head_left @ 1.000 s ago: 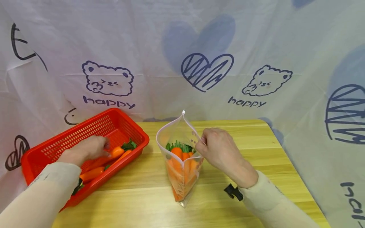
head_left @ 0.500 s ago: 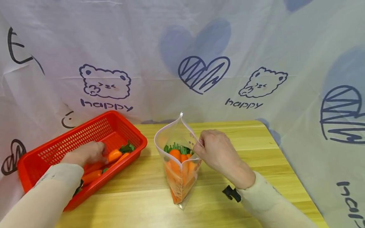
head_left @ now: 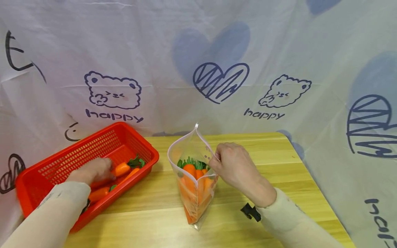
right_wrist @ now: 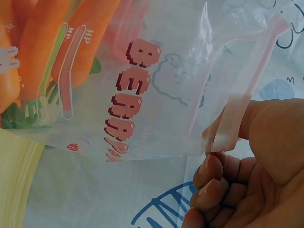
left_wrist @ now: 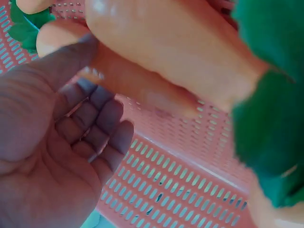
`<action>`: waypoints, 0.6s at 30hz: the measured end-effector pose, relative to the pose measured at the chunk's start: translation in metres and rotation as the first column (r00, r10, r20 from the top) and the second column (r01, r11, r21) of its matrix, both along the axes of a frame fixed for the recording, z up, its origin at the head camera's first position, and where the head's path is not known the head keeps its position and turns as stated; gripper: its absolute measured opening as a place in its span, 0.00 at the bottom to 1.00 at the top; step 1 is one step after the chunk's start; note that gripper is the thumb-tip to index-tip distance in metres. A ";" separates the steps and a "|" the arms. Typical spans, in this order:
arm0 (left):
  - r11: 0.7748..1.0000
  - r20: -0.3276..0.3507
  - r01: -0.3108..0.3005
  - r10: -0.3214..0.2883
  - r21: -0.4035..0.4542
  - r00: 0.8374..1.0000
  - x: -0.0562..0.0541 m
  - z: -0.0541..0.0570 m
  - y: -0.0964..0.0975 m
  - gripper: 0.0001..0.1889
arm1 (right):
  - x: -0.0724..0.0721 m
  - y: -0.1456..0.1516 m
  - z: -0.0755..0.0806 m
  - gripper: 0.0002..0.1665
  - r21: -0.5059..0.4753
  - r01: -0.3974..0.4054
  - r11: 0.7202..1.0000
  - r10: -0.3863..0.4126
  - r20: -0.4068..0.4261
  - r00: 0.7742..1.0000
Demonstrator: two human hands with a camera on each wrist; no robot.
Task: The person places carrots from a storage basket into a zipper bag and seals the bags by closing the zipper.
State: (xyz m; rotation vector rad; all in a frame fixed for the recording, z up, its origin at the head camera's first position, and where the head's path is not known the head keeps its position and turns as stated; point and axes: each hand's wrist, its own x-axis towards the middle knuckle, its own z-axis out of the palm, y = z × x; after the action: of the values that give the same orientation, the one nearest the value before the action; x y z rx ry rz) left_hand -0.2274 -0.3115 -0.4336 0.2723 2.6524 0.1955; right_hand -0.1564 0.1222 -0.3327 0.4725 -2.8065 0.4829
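My left hand (head_left: 93,170) reaches into the red plastic basket (head_left: 74,151). In the left wrist view its thumb and fingers pinch the end of a toy-like orange carrot (left_wrist: 137,83). A larger carrot (left_wrist: 175,40) with green leaves (left_wrist: 266,137) lies across the foreground there. At the middle of the table stands a clear zip-top bag (head_left: 183,150) with its mouth spread wide, holding several carrots (head_left: 190,168) with green tops. My right hand (head_left: 237,167) pinches the right side of the bag's rim between thumb and fingers. Red lettering shows on the bag (right_wrist: 166,166) in the right wrist view.
Another carrot (head_left: 121,169) lies at the basket's right end. The wood-grain table (head_left: 149,220) extends under basket and bag. Behind it hangs a white cloth (head_left: 173,103) printed with bears and hearts. A black clip (head_left: 251,212) sits by the right sleeve.
The head view has shifted slightly, moving everything a little left and down. My left hand stays down in the basket among the carrots. The right hand keeps hold of the bag's rim.
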 end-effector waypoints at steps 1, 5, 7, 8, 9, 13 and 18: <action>1.000 -0.002 -0.012 0.012 -0.009 1.000 0.000 -0.001 -0.001 0.16 | 0.000 0.000 0.000 0.11 0.001 0.000 1.000 0.000 -0.003 1.000; 0.998 -0.023 -0.059 0.059 -0.019 0.998 0.001 -0.004 -0.008 0.17 | 0.000 0.001 -0.001 0.11 -0.001 -0.002 1.000 0.002 -0.020 1.000; 0.998 -0.036 -0.058 0.057 -0.014 0.998 0.000 -0.006 -0.011 0.19 | 0.000 0.001 -0.002 0.11 -0.002 -0.005 1.000 0.005 -0.024 1.000; 0.999 -0.039 -0.051 0.051 -0.009 0.998 -0.001 -0.007 -0.012 0.20 | 0.000 0.001 -0.002 0.11 -0.003 -0.006 1.000 0.006 -0.023 1.000; 0.999 -0.041 -0.044 0.043 -0.007 0.998 -0.001 -0.007 -0.013 0.20 | 0.000 0.001 -0.002 0.12 -0.003 -0.007 1.000 0.006 -0.023 1.000; 1.000 -0.070 -0.019 0.018 -0.015 0.997 -0.002 -0.007 -0.013 0.21 | 0.000 0.001 -0.002 0.12 -0.008 -0.008 1.000 0.008 -0.026 1.000; 0.999 -0.169 0.020 -0.028 -0.050 0.985 -0.004 -0.003 -0.011 0.18 | 0.001 0.001 -0.003 0.12 -0.008 -0.010 1.000 0.010 -0.038 0.999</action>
State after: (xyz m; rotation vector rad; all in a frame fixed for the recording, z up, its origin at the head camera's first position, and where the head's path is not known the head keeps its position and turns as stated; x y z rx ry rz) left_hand -0.2312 -0.3227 -0.4368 0.3177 2.8167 0.1042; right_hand -0.1556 0.1234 -0.3360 0.4886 -2.7663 0.4825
